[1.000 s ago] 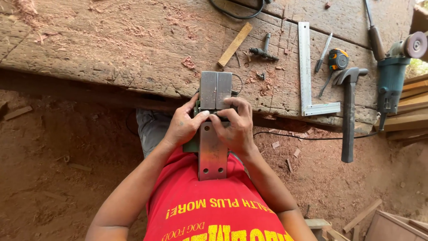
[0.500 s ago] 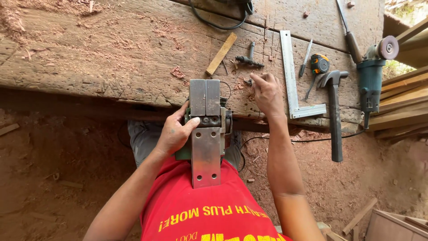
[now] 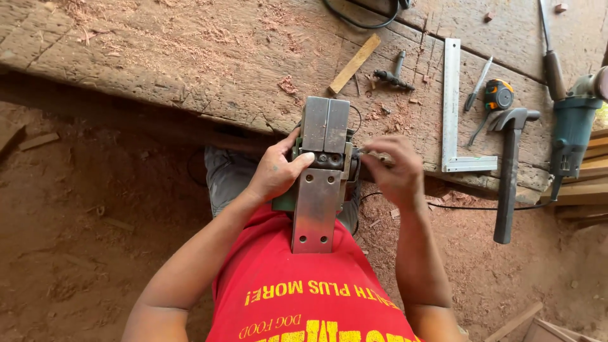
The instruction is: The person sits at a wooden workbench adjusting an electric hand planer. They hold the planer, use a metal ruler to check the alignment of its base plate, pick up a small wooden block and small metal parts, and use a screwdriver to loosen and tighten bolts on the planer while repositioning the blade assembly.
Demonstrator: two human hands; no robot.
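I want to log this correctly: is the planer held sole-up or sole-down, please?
Sole-up: the electric planer shows its flat metal base plates to the camera, steadied by the left hand, the right hand at its side.

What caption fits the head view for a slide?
Left hand steadies an upturned electric planer while right hand pinches something small at its side, beside a tool-strewn workbench.

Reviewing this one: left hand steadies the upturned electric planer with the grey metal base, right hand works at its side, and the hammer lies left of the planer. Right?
Not quite. The head view shows the dark metal hammer right of the upturned electric planer, beside the steel square. The left hand steadies it; the right hand is at its side.
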